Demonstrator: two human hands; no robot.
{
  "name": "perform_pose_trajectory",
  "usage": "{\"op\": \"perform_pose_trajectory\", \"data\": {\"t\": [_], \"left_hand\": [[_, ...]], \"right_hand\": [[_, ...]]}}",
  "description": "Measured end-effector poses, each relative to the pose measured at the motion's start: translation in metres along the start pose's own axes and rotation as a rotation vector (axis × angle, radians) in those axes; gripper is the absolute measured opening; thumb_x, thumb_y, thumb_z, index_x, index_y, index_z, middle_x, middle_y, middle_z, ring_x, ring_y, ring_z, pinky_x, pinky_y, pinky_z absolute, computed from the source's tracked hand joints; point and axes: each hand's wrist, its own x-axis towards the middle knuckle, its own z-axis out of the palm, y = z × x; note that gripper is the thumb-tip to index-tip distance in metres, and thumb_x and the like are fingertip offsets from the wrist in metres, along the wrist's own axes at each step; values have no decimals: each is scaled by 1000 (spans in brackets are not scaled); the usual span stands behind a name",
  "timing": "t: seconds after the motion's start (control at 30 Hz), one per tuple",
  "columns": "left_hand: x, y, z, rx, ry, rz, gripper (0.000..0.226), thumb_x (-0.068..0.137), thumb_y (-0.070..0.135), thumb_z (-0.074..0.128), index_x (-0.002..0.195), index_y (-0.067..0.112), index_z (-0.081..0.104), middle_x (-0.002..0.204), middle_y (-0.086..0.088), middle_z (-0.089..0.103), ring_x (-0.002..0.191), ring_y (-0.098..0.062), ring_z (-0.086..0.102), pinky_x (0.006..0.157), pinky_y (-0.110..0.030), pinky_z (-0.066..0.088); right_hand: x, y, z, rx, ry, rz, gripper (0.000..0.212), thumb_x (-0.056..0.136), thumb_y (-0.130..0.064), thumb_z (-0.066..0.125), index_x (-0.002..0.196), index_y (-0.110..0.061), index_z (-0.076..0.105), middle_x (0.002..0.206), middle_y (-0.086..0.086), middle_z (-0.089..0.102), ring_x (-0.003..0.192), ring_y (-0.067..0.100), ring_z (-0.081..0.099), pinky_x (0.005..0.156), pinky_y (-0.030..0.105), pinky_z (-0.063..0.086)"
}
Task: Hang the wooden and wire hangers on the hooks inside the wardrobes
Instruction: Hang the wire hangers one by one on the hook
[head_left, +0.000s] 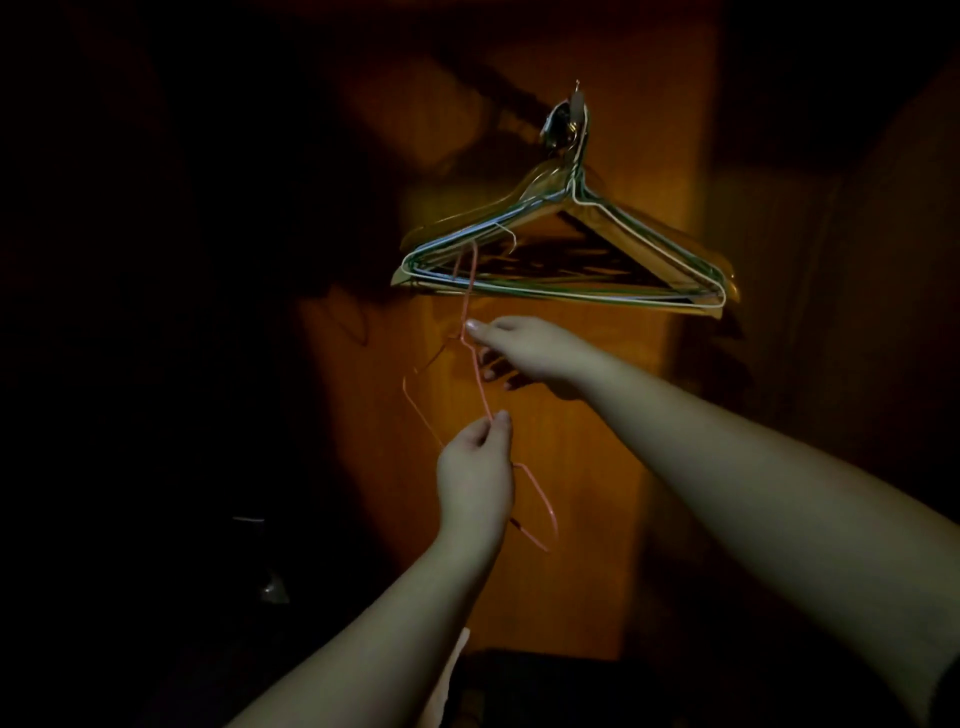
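A pink wire hanger (479, 379) is held upright and edge-on in front of the wardrobe's wooden back panel (582, 441). My left hand (475, 480) pinches one of its slanted wires from below. My right hand (519, 351) pinches it higher up, near the neck under its hook. The hanger's hook reaches up in front of a bunch of several wooden and wire hangers (566, 249), which hang from a metal hook (569, 117) on the panel.
The wardrobe's inside is dark on the left and right; only the middle of the panel is lit. A dim side wall (883, 270) rises on the right. Something small and pale (272, 590) glints low on the left.
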Motion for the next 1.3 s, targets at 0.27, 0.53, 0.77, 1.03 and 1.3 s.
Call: {"op": "perform_pose_trajectory", "data": {"t": [0.27,0.53,0.77,1.03,1.3], "left_hand": [[-7,-19,13,89,-57,-18,24,101,33,50,79,36,59,74,-5,60,62,-8,50,56,-24,37],[4,-9,17,311,-205,103,33,101,42,45,98,18,68,91,1,65,79,-11,58,75,-35,48],[60,22,-9,627,65,515,28,98,33,53,115,14,64,116,-2,54,114,-19,46,100,-38,38],[110,69,-8,885,-16,610,36,100,42,44,129,24,57,122,3,62,113,-16,55,97,-38,37],[137,123,4,803,59,702,27,101,31,49,121,24,65,106,1,66,85,-13,56,60,-29,44]], "right_hand": [[1,11,28,268,65,65,28,102,-32,49,118,-10,52,83,2,58,64,11,55,53,22,48],[-2,24,3,80,225,-25,23,102,-33,47,97,-15,60,70,0,49,58,14,44,50,28,38],[-25,25,-63,-143,350,-124,29,101,-37,46,98,-19,69,66,-13,48,58,3,41,53,23,29],[-37,8,-128,-223,467,-181,32,101,-45,44,91,-26,69,69,-14,54,64,3,48,57,25,33],[-18,-28,-165,-170,550,-267,36,100,-46,46,99,-21,71,80,0,63,74,13,55,67,32,41]]}}
